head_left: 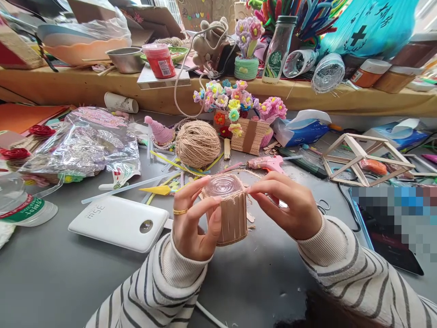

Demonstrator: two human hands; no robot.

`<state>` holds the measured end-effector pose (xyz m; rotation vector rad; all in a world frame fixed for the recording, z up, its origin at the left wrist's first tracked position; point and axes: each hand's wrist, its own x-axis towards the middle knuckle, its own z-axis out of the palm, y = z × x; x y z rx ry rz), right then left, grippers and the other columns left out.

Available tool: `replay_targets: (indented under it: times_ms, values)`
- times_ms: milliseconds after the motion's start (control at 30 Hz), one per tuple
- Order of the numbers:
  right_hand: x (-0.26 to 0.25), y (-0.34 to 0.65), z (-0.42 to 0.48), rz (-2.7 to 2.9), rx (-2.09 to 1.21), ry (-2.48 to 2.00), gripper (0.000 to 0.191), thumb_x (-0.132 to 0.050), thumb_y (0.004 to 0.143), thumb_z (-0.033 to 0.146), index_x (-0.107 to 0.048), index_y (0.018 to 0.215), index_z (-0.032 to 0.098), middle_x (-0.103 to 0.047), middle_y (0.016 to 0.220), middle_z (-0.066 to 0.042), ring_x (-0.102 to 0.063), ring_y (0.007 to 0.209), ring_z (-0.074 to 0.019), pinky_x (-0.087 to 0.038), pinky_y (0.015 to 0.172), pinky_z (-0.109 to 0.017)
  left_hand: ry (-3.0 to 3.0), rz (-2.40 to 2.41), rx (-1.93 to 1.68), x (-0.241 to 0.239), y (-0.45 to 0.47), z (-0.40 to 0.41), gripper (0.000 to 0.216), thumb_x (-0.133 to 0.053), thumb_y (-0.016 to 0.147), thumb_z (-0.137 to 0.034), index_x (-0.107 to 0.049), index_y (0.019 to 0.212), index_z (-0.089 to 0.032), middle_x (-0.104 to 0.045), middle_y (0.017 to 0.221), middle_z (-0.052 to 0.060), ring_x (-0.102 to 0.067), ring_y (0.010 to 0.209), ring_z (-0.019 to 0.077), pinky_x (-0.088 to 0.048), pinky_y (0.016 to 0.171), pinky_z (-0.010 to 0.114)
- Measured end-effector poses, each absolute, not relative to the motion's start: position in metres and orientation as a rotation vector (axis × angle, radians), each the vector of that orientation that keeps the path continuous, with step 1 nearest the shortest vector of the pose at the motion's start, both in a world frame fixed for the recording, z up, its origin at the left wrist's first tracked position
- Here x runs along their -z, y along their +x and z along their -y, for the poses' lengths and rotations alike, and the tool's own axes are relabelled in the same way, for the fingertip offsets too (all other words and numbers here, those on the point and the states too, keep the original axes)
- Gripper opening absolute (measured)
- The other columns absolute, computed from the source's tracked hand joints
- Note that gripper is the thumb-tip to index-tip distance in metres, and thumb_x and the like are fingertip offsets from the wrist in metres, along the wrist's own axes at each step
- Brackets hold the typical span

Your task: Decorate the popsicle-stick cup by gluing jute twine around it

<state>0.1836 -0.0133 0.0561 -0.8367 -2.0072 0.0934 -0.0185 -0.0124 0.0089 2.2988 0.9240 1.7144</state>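
Note:
My left hand (pixel 196 218), a gold ring on one finger, grips a small round cup (pixel 232 221) from its left side. Popsicle sticks cover the cup's wall, and its clear ridged plastic end faces up. Twine (pixel 235 195) runs around the upper rim, with another band at the lower edge. At the rim's right side, my right hand (pixel 290 202) pinches the twine between thumb and forefinger. Behind the cup lies a ball of jute twine (pixel 198 143). A pink hot glue gun (pixel 266 164) rests just beyond my right hand.
A white power bank (pixel 119 223) lies to the left, near a plastic bottle (pixel 27 205). To the right are a stick frame (pixel 368 159), small scissors (pixel 322 206) and a tablet (pixel 385 237). Yarn flowers (pixel 235 102) stand behind, below a cluttered ledge (pixel 153 93).

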Motion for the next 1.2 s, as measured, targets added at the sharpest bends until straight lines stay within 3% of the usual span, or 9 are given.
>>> replay_targets:
  times_ms: [433,833,1000,1200]
  values:
    - [-0.0565,0.1841,0.0141,2.027,-0.074,-0.86,0.013,-0.053,0.088,0.01,-0.063,0.092,0.017,-0.062,0.071,-0.003,-0.055,0.063,-0.0113,-0.047,0.056,-0.023,2.314,-0.94,-1.705,-0.011,-0.0184,0.0133,0.035,-0.054,0.08,-0.006,-0.053,0.111,-0.023,-0.049,0.126,0.01,-0.055,0.115,0.0262,-0.055,0.092,0.048]
    - [-0.056,0.1813,0.0161,2.033,-0.235,-0.845,0.017,-0.052,0.086,0.008,-0.061,0.097,0.018,-0.068,0.076,-0.003,-0.056,0.06,-0.0094,-0.044,0.049,-0.02,2.324,-0.961,-1.697,-0.0119,-0.018,0.0127,0.033,-0.053,0.082,-0.008,-0.052,0.111,-0.024,-0.048,0.126,0.009,-0.056,0.114,0.0254,-0.056,0.091,0.047]
    - [-0.0563,0.1809,0.0177,1.998,-0.308,-0.891,0.019,-0.052,0.085,0.008,-0.061,0.099,0.018,-0.071,0.083,-0.002,-0.053,0.051,-0.0066,-0.046,0.049,-0.019,2.32,-0.936,-1.72,-0.0124,-0.017,0.0124,0.033,-0.053,0.081,-0.008,-0.053,0.11,-0.023,-0.049,0.124,0.01,-0.056,0.113,0.0256,-0.056,0.09,0.047]
    - [-0.0569,0.1808,0.0174,2.003,-0.254,-0.872,0.019,-0.055,0.083,0.007,-0.063,0.097,0.017,-0.071,0.076,-0.001,-0.046,0.044,-0.0056,-0.046,0.051,-0.02,2.323,-0.948,-1.718,-0.0123,-0.0168,0.0125,0.034,-0.053,0.081,-0.008,-0.053,0.111,-0.024,-0.049,0.124,0.01,-0.056,0.113,0.0257,-0.056,0.09,0.048]
